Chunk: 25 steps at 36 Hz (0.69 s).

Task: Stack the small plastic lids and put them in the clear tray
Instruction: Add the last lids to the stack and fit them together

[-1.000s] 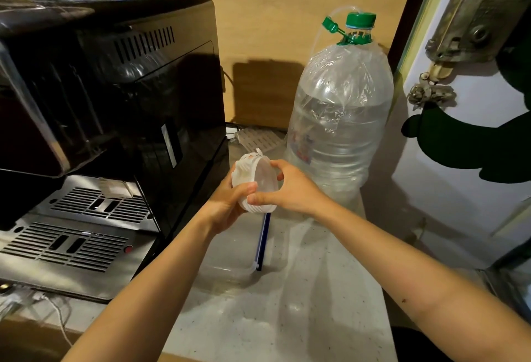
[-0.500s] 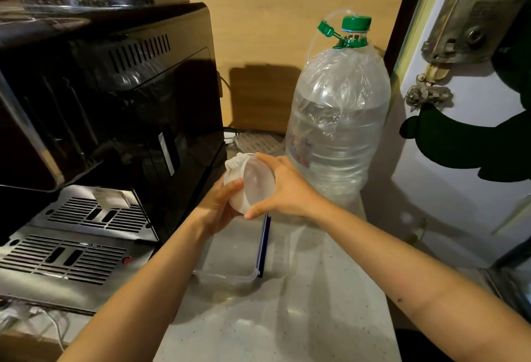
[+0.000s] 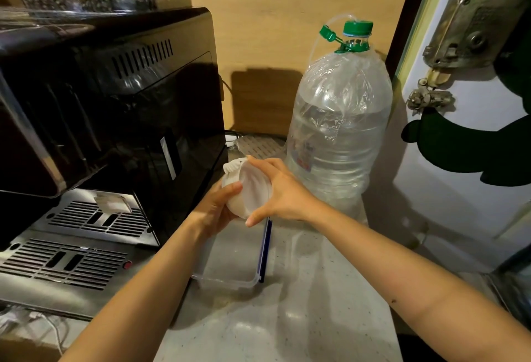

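Two hands on one stack, tray waiting below

Both hands hold a stack of small plastic lids [image 3: 246, 187] in the air above the far end of the clear tray [image 3: 230, 280]. The left hand [image 3: 216, 209] cups the stack from the side nearer the black machine [image 3: 115, 109], its thumb pressed on the white rim. The right hand [image 3: 283, 193] closes over the open face of the stack, fingers curled on the top edge and thumb low, so each grip is pinching the lids between them. The stack is tilted on its side, and a few ribbed edges stick out unevenly at the top, near the machine.

The stacking step looks nearly done; the hands seem to be squaring the lids together. How many lids there are cannot be told.

The tray sits on the pale surface [image 3: 301, 304], just beside the machine's base, with a blue clip along its right edge, and looks empty. A large water bottle [image 3: 339, 132] stands close behind the right hand.

Next, the stack probably needs lowering straight into the tray. That calls for keeping both grips firm so the loose top lids do not slip apart, and for clearing the tray's wall.
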Tool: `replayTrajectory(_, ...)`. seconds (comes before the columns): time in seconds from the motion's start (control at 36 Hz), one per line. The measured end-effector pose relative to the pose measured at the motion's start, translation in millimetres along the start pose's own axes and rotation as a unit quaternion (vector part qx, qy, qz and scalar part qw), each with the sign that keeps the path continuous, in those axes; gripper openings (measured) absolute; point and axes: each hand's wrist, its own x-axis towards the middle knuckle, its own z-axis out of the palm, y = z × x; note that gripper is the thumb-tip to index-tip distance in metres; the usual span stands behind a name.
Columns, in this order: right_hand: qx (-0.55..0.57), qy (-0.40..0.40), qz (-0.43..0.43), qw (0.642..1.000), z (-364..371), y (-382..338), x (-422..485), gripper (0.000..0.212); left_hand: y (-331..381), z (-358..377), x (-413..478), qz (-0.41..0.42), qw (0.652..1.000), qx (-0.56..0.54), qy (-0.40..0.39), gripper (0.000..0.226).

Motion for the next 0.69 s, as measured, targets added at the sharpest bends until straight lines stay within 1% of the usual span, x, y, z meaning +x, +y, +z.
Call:
replayTrajectory(0.14, -0.019, -0.003, 0.0, 1.0, 5.8, 5.9, 1.5, 0.115, -5.5, -4.8, 0.4, -0.006, 1.0, 0.006, 0.002, 0.091)
replayTrajectory(0.22, -0.007, -0.013, 0.005, 1.0, 14.0, 13.0, 2.5, 0.116, -10.4, -8.5, 0.8, -0.014, 1.0, 0.024, 0.014, 0.088)
replayTrajectory(0.28, 0.008, -0.021, 0.008, 1.0, 19.5, 18.2, 4.0, 0.116, -13.9, -10.3, 1.4, -0.017, 0.999, 0.04, 0.032, 0.085)
replayTrajectory(0.36, 0.021, -0.032, 0.009, 0.999, 27.7, 26.6, 7.8, 0.116, -19.4, -13.1, 1.5, -0.025, 0.996, 0.059, 0.069, 0.076)
replayTrajectory(0.42, 0.02, -0.045, 0.012, 0.999, 32.5, 31.9, 10.7, 0.118, -22.7, -15.2, 1.5, -0.032, 0.993, 0.074, 0.089, 0.077)
replayTrajectory(0.5, 0.036, -0.051, 0.025, 0.998, 34.9, 38.3, 15.7, 0.118, -27.6, -16.5, 1.7, -0.024, 0.984, 0.135, 0.116, 0.069)
replayTrajectory(0.56, 0.048, -0.044, 0.037, 0.997, 33.3, 42.4, 19.7, 0.116, -33.6, -19.0, 2.2, -0.025, 0.973, 0.189, 0.132, 0.073)
replayTrajectory(0.61, 0.055, -0.033, 0.049, 0.997, 30.4, 46.8, 23.0, 0.111, -43.1, -24.6, 2.7, -0.039, 0.953, 0.268, 0.138, 0.082)
replayTrajectory(0.64, 0.06, -0.028, 0.058, 0.996, 28.5, 48.9, 23.9, 0.108, -48.1, -27.5, 3.2, -0.05, 0.936, 0.32, 0.14, 0.087)
replayTrajectory(0.69, 0.076, -0.018, 0.075, 0.994, 23.8, 52.8, 24.3, 0.1, -57.1, -31.0, 4.3, -0.079, 0.889, 0.428, 0.141, 0.093)
